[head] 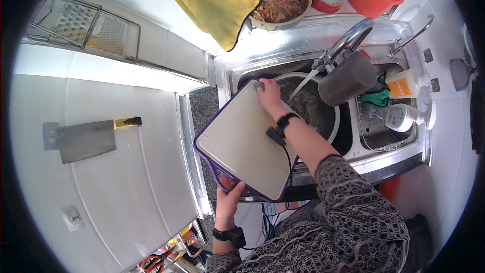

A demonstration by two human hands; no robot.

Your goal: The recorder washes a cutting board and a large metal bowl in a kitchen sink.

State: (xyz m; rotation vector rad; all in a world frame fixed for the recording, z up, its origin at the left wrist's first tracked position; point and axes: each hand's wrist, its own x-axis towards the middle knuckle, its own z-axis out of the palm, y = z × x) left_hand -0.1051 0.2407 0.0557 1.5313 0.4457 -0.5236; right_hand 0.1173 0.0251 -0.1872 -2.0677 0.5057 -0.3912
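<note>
A white cutting board point(238, 136) with a purple rim is held tilted over the sink's front left edge. My left hand point(229, 197) grips its purple handle point(215, 172) at the lower left. At the board's upper corner, the curled fingers of my right hand point(269, 96) touch its face. A small greyish patch shows at those fingertips; whether it is something held is unclear. Behind the board, water runs from the faucet point(346, 40) into a round basin point(335, 121) in the large sink bowl. The basin holds water and something dark that I cannot make out.
A grey cylindrical container point(346, 79) hangs by the faucet. White pump bottles point(401, 117) and a green cloth point(375, 98) occupy the small sink. A cleaver point(89, 140) and a yellow cloth point(216, 3) hang at left and top. Black cables point(269, 220) dangle below the counter.
</note>
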